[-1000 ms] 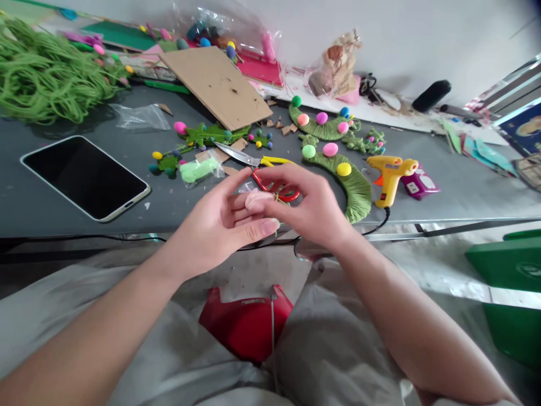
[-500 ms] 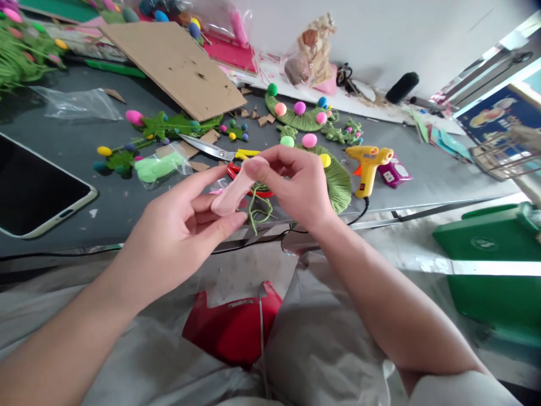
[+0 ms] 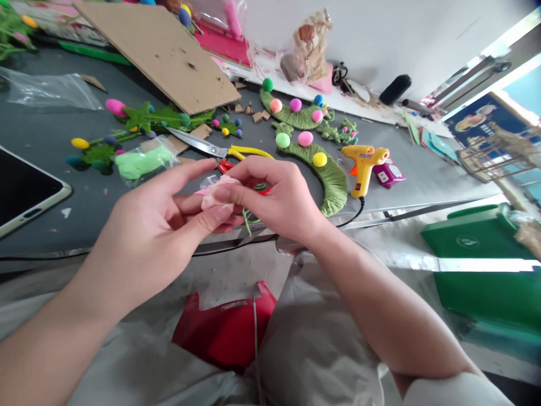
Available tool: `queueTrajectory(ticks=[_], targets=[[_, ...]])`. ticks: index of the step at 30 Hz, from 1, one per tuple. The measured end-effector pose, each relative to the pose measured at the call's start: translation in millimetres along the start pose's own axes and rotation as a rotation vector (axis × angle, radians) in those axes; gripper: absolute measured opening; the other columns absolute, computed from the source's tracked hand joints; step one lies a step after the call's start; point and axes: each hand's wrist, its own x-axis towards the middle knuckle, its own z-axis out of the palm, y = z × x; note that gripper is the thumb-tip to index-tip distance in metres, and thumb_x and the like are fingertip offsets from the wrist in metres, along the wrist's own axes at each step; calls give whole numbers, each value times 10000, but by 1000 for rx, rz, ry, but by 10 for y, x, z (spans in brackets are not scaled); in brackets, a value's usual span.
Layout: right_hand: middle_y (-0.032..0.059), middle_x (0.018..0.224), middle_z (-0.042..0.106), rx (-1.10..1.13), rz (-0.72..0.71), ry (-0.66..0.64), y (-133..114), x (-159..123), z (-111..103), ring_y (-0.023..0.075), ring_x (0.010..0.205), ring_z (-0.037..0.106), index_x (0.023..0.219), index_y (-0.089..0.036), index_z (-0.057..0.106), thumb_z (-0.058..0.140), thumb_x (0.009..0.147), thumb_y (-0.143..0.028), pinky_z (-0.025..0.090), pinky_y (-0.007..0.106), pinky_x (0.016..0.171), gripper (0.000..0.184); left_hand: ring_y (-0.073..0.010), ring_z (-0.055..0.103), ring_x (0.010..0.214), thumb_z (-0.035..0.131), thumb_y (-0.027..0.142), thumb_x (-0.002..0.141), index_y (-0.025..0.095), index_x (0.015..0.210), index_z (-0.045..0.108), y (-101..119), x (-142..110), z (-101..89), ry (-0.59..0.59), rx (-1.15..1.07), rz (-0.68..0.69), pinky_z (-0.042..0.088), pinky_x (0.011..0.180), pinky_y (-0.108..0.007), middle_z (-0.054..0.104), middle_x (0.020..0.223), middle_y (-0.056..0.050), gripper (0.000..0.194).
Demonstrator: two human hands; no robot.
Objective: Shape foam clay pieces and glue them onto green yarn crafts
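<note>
Soft, pale-pink, clay-like lump [image 3: 208, 200] is gripped between the fingers [image 3: 192, 172] of the left hand [image 3: 143, 225] and right hand [image 3: 281, 194], at the flat grey worktop's [image 3: 422, 175] edge.

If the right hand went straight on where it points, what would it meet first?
Beyond the pink lump it touches, the right hand would probably meet the left hand first, though depth is unclear.

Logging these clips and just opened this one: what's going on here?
A person's left hand and right hand pinch a small, pale pink, clay-like lump at the front of a grey table. Beyond them lie metal-bladed scissors with yellow and red handles; to the right are a green, yarn-wrapped crescent bearing coloured balls and a yellow plastic glue gun.
</note>
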Motion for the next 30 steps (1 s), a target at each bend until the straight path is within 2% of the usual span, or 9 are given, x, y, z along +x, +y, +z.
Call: queueTrajectory(ticks=[4,7,9,13,17,20,25,27,30], targets=[[-13,868,774,-43,41,194,94,51,-74,122,783,694,917,-199,777,748,976,-466,587,256,727,275,-255,837,902,900,378,850,242,1464,645,22,-35,15,-3,-92,-34,703,820,-290,860,1004,-42,679],[-3,899,780,-71,72,293,154,80,-125,128,789,704,983,-201,783,753,960,-496,582,261,706,298,-249,810,1081,842,346,915,239,1396,679,12,-21,3,-82,-305,-26,686,923,-291,829,1218,-42,519],[23,1010,796,-29,71,263,154,76,-129,152,889,737,1100,-198,773,770,929,-541,602,274,758,384,-251,764,1200,732,382,998,227,1325,715,13,2,-21,-171,-468,-58,670,980,-315,787,1326,-48,362],[59,1205,782,-7,-35,28,100,32,-68,191,1047,733,1211,-211,758,805,901,-553,613,321,903,464,-182,768,1087,677,404,1028,190,1274,731,23,32,-53,-210,-589,-117,662,955,-281,815,1165,-58,330],[38,1032,785,-59,-128,-17,46,16,-10,169,935,707,1018,-213,781,760,956,-527,592,331,907,320,-144,778,1046,823,245,935,232,1268,743,-41,35,-55,-137,-461,-72,645,968,-235,837,1138,3,343],[27,959,780,-45,-136,14,-2,15,20,153,893,697,951,-204,775,745,974,-502,582,304,875,300,-140,798,981,835,239,925,245,1251,770,-91,36,-73,-80,-357,-33,648,956,-228,851,1120,22,333],[-1,827,740,-10,-14,170,20,46,10,122,746,674,882,-188,747,730,965,-549,560,257,689,370,-207,814,1013,868,351,893,217,1289,784,-107,55,-81,-27,-166,19,672,936,-259,842,1178,-39,427],[-15,767,705,-30,2,300,86,80,-54,110,694,641,875,-190,744,731,971,-529,537,249,643,352,-232,819,1036,892,352,866,241,1272,797,-110,65,-69,-28,-206,6,685,935,-293,836,1198,-46,431],[3,838,741,-7,-12,421,175,116,-167,128,750,668,911,-203,744,723,977,-527,571,272,697,331,-259,817,1056,820,343,923,236,1119,837,-90,62,-66,-83,-392,-41,701,929,-360,840,1156,-55,224]])
